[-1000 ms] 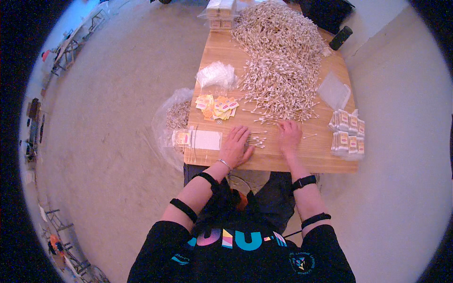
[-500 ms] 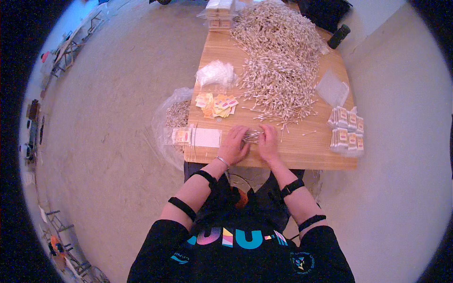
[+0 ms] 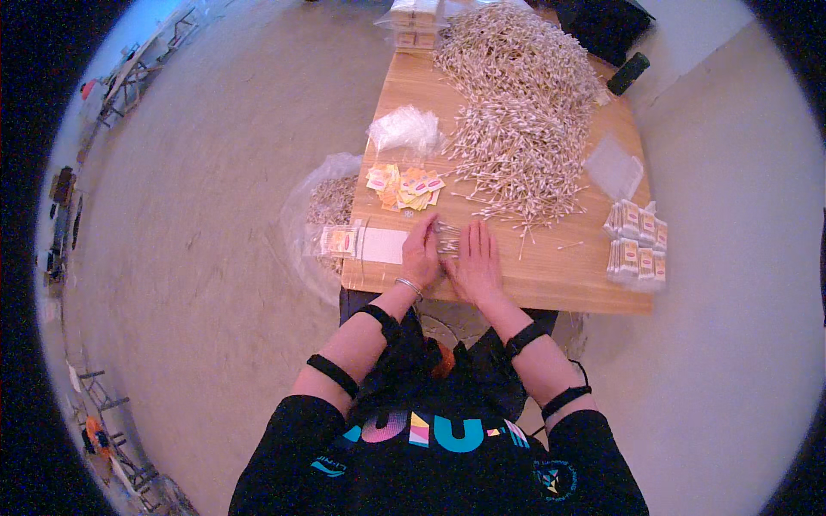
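Viewed from my remote station, left to right: a labelled packet [image 3: 339, 241] at the bench's [image 3: 572, 284] edge; yellow printed cards [image 3: 404, 187]; the left hand [image 3: 420, 253], cupped, its grip unclear to me. Cotton swabs [image 3: 447, 239] lie bunched between it and the flat right hand [image 3: 476, 261], just in from the pile [image 3: 520, 120], enclosing them. Far right, label-fronted packs [image 3: 637, 245] carry print I cannot read.

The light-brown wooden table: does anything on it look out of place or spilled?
One thin white-tipped cotton swab lies alone to the right of the bare right hand, apart from the large loose heap of white-tipped swabs, so it looks stray.
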Available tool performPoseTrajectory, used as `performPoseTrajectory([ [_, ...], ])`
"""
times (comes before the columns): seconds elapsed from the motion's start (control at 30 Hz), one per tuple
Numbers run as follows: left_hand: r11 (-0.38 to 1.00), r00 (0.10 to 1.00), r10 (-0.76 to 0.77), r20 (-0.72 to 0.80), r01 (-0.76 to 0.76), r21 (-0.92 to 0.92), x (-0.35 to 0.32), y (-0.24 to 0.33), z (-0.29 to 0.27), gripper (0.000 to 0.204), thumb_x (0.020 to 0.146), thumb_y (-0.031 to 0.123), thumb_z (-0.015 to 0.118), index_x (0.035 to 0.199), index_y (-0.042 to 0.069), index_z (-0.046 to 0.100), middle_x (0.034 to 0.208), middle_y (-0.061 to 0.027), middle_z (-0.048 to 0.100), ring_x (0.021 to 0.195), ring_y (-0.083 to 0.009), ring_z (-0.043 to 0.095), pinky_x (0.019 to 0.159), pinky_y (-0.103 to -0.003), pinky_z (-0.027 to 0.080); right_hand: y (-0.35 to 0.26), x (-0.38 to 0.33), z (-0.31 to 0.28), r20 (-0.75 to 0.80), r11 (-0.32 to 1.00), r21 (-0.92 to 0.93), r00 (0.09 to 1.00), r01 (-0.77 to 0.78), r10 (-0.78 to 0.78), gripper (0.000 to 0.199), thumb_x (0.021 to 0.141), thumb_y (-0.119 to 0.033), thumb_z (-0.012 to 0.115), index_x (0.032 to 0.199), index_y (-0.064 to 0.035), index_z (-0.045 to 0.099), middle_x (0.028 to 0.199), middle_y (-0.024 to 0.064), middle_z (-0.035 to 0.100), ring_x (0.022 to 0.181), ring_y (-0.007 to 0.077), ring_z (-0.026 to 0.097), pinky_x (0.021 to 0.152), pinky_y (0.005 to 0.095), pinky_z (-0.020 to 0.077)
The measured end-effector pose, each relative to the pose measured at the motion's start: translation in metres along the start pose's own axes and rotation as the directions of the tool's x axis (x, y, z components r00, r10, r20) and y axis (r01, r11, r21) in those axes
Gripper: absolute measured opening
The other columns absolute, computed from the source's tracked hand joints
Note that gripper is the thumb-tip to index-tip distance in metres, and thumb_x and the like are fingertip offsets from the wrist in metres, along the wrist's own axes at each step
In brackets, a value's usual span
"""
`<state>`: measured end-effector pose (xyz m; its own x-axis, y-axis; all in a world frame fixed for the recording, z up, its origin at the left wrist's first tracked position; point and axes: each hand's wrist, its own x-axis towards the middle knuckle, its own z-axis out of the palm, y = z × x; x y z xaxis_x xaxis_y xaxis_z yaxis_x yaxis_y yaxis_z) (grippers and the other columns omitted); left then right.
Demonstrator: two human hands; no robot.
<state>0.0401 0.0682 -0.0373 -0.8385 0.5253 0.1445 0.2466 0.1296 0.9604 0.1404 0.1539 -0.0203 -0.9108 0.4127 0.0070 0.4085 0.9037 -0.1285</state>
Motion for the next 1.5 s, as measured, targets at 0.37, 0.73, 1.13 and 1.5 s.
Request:
performPoseTrajectory([
  [0.37,0.996,0.997,0.076,-0.032,-0.074,0.043,0.002,-0.006,-0.001,0.033,0.088,0.009,0.042,0.119,0.002,0.051,0.114,-0.0192,0.056,0.106,-0.0318,0.054,0.092,-0.036,0.041,-0.003,-0.006,-0.006,0.092,0.998,-0.055,0.996,0.022,-0.017,0.085,0.083,-0.051,0.048,0.136,0.0079,0.019,0.144,0.0264,0.011,0.136,0.0381,0.007,0.11,0.0466,0.0067],
  [0.73,0.997,0.999,0.045,-0.011,-0.044,0.064,0.002,0.0,-0.002,0.032,0.088,0.009,0.042,0.117,0.001,0.051,0.116,-0.0177,0.056,0.109,-0.0295,0.053,0.094,-0.035,0.04,-0.009,-0.022,-0.015,0.163,0.997,-0.065,0.986,0.039,-0.028,0.085,0.085,-0.056,0.041,0.138,0.0051,0.017,0.144,0.0285,0.009,0.135,0.041,0.004,0.109,0.0487,0.0024],
  [1.13,0.971,0.991,-0.133,-0.024,0.125,-0.206,0.0,-0.014,-0.006,0.039,0.089,0.01,0.041,0.126,-0.003,0.043,0.127,-0.0156,0.047,0.12,-0.0239,0.043,0.102,-0.033,0.031,0.009,-0.007,-0.011,-0.178,0.904,0.406,0.96,-0.13,0.218,0.081,0.081,-0.032,0.061,0.136,0.0062,0.016,0.143,0.0233,0.016,0.134,0.0376,0.013,0.109,0.0456,0.0113],
  [1.5,0.958,0.992,-0.121,0.028,0.124,-0.257,-0.008,-0.015,0.008,0.042,0.091,0.015,0.04,0.129,-0.001,0.04,0.131,-0.0164,0.044,0.122,-0.0258,0.041,0.103,-0.033,0.029,-0.009,0.013,0.02,-0.257,0.595,0.804,0.905,0.005,0.34,0.063,0.08,-0.009,0.049,0.135,0.0054,0.021,0.141,0.024,0.023,0.132,0.0374,0.019,0.11,0.0411,0.0144],
])
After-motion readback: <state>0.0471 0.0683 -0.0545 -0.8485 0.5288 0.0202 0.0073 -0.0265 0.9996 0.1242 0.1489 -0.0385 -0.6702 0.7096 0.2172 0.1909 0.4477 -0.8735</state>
